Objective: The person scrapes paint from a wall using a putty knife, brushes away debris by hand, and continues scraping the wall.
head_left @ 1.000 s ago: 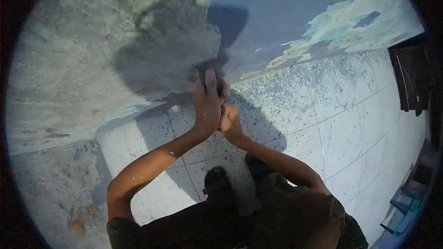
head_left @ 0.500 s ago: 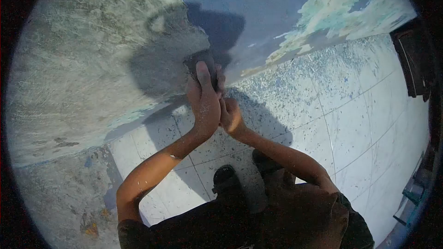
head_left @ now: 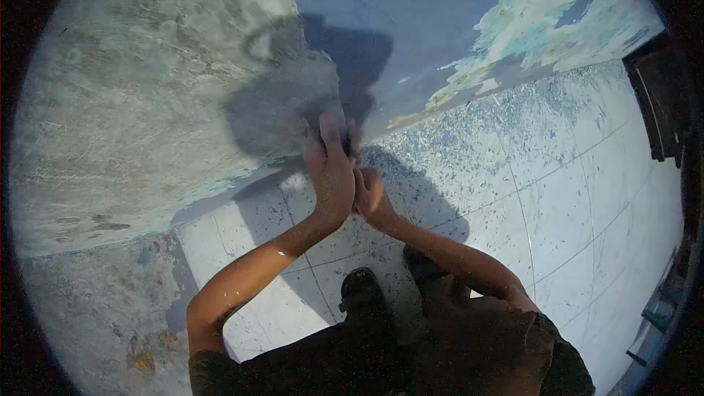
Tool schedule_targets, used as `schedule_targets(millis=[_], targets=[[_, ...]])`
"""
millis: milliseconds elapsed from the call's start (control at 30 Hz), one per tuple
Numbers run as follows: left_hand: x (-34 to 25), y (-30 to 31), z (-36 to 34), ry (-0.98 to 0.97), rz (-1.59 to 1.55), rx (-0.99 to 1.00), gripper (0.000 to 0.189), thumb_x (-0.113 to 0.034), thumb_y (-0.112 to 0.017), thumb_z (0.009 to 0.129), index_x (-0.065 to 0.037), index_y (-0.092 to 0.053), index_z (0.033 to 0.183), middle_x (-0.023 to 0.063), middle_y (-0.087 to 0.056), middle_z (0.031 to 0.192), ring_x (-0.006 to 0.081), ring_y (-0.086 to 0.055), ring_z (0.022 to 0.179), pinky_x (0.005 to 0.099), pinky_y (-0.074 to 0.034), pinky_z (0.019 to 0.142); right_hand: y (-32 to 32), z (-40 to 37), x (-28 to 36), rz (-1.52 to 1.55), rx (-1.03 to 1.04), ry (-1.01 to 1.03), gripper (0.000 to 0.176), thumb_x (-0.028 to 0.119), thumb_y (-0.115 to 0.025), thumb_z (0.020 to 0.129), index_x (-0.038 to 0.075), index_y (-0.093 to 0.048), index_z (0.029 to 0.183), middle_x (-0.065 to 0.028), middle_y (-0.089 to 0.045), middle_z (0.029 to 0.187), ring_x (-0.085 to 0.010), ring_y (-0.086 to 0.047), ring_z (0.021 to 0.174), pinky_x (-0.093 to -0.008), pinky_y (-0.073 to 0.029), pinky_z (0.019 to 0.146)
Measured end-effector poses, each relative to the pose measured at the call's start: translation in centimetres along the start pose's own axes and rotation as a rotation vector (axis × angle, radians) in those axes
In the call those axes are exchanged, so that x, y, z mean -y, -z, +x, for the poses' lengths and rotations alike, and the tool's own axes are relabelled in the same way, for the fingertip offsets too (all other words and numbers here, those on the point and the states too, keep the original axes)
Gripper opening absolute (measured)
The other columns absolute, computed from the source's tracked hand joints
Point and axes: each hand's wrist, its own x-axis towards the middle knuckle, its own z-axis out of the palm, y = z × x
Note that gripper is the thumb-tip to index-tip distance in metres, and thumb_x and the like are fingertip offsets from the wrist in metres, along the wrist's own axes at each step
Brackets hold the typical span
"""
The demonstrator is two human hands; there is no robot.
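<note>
My left hand [head_left: 331,180] is closed on a dark, flat scraper [head_left: 343,130], its thumb stretched along the near face and the fingers behind. The scraper lies against the low part of the wall [head_left: 169,95], at the border between bare grey plaster and blue paint [head_left: 418,22]. Motion and shadow blur its outline. Just right of the left wrist, my right hand [head_left: 372,196] is curled shut against the heel of the left hand. It seems to grip the scraper's lower end, which the hands hide.
Paint flakes [head_left: 469,147] litter the white tiled floor [head_left: 565,227] along the wall's foot. A patch of pale green and white [head_left: 521,29] shows on the blue wall. At the far right stands a dark object [head_left: 656,99]. My feet [head_left: 361,290] are close below my hands.
Both hands and the scraper have moved slightly down and to the right along the wall, towards the floor. My grip looks the same.
</note>
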Motion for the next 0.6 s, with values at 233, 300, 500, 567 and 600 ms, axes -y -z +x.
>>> schedule_targets(millis=[233, 300, 500, 567, 600], targets=[[0.0, 0.4, 0.0, -0.030, 0.042, 0.005, 0.051, -0.044, -0.034, 0.104, -0.005, -0.049, 0.073, -0.0020, -0.045, 0.057, 0.0044, -0.036, 0.047, 0.0234, -0.030, 0.045, -0.1, -0.2, 0.0, 0.071, 0.042, -0.005, 0.062, 0.050, -0.038, 0.101, 0.003, -0.051, 0.063, -0.0023, -0.048, 0.050, -0.0116, -0.044, 0.043, -0.0311, -0.035, 0.040], [-0.3, -0.1, -0.2, 0.016, 0.061, -0.012, 0.051, -0.044, -0.034, 0.104, -0.006, -0.048, 0.073, -0.0022, -0.045, 0.057, 0.0046, -0.036, 0.047, 0.0230, -0.030, 0.045, -0.1, -0.6, 0.0, 0.125, 0.046, 0.044, 0.061, 0.050, -0.039, 0.101, 0.004, -0.050, 0.062, -0.0018, -0.047, 0.050, -0.0112, -0.043, 0.042, -0.0303, -0.035, 0.040], [1.4, 1.2, 0.1, 0.047, 0.016, 0.047, 0.051, -0.046, -0.037, 0.103, -0.006, -0.050, 0.074, -0.0020, -0.045, 0.057, 0.0048, -0.037, 0.048, 0.0240, -0.030, 0.044, -0.3, -0.7, -0.7, 0.160, 0.032, -0.112, 0.060, 0.048, -0.040, 0.101, 0.004, -0.050, 0.061, -0.0020, -0.048, 0.049, -0.0108, -0.044, 0.042, -0.0306, -0.034, 0.040], [-1.0, -0.2, 0.3, -0.025, -0.001, -0.013, 0.051, -0.048, -0.038, 0.102, -0.006, -0.051, 0.075, -0.0015, -0.046, 0.057, 0.0053, -0.038, 0.048, 0.0246, -0.030, 0.044, 0.0, 0.3, 0.9, 0.072, 0.031, -0.076, 0.059, 0.049, -0.040, 0.100, 0.004, -0.053, 0.063, -0.0032, -0.050, 0.050, -0.0114, -0.046, 0.042, -0.0314, -0.035, 0.040], [-1.7, -0.7, 0.2, -0.045, -0.006, -0.046, 0.052, -0.049, -0.039, 0.101, -0.006, -0.052, 0.076, -0.0013, -0.046, 0.057, 0.0055, -0.038, 0.048, 0.0249, -0.031, 0.045, 0.1, 0.5, 1.9, 0.030, 0.030, -0.074, 0.059, 0.049, -0.040, 0.100, 0.004, -0.054, 0.065, -0.0037, -0.051, 0.051, -0.0117, -0.047, 0.043, -0.0318, -0.036, 0.040]])
